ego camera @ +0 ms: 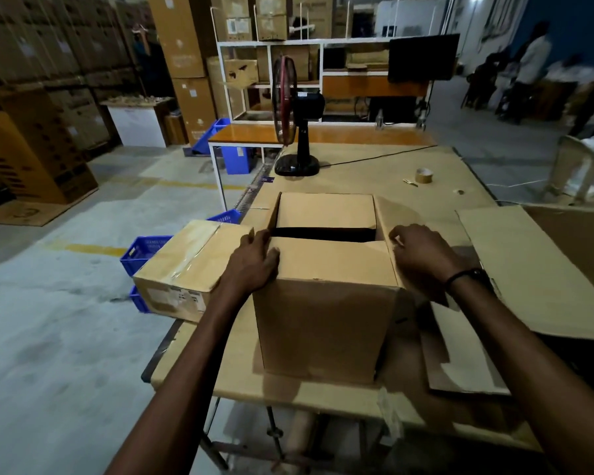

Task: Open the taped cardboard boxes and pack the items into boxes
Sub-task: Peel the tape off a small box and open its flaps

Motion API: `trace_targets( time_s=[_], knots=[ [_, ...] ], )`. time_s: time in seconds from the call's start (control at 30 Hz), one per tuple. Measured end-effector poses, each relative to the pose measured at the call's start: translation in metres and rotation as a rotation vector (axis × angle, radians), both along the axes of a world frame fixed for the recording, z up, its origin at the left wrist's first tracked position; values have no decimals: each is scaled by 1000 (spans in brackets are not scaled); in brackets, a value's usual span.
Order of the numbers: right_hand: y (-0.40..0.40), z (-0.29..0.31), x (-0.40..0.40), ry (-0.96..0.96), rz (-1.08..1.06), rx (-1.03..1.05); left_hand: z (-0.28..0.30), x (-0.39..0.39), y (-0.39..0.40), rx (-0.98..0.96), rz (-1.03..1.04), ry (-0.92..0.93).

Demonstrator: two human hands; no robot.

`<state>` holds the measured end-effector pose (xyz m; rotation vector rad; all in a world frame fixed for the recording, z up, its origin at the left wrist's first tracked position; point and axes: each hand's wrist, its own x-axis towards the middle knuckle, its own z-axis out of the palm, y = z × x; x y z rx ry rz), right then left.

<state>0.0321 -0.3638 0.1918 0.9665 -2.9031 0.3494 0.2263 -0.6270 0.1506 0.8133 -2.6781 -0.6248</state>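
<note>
Far left: stacked cartons [31, 46] line the wall, with one yellow-orange carton [31, 152] standing on the floor in front of them. Blue plastic crates [144, 250] sit on the floor beside the work table [374, 166].

Left edge of the table: a taped cardboard box [186, 265] lies tilted, overhanging the table edge. Clear tape runs along its top seam, and a printed label faces the camera on its near end.

Centre: an upright cardboard box [326, 313] stands on the table. Its two top flaps are folded inward, with a dark gap left between them. The left hand [254, 258] rests on the box's top left corner, fingers extended over the left edge and the thumb lying flat on the near flap; the hand is not curled round anything. The right hand [422, 252] is at the top right edge, fingers bent over the raised side flap and gripping it. A dark band [460, 277] circles the right wrist.

Behind the box: a pedestal fan [288, 108] stands on the table, its cord trailing right.

Right of centre: a roll of brown tape [425, 174] lies on the table, well apart from the box. A flattened sheet of cardboard [528, 269] lies just right of the box. Far right, blurred people [528, 70] stand in the background.
</note>
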Motion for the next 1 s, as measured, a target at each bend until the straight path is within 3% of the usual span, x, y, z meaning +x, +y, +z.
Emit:
trace_targets(
  time_s=[0.3,0.5,0.63,0.87,1.0],
  knots=[
    [-51,10,-13,61,144,-106,14,-18,-10,-66,-147,15],
    [-104,15,-21,-199,214,250,14,-31,-16,-48,-234,25],
    [-120,19,-31,-237,228,388,14,-31,-25,25,-262,120],
    [-109,56,-62,-216,312,241,51,-27,-27,402,-307,383],
    [-104,68,-81,-123,328,40,79,-23,-29,759,-417,468]
  ],
)
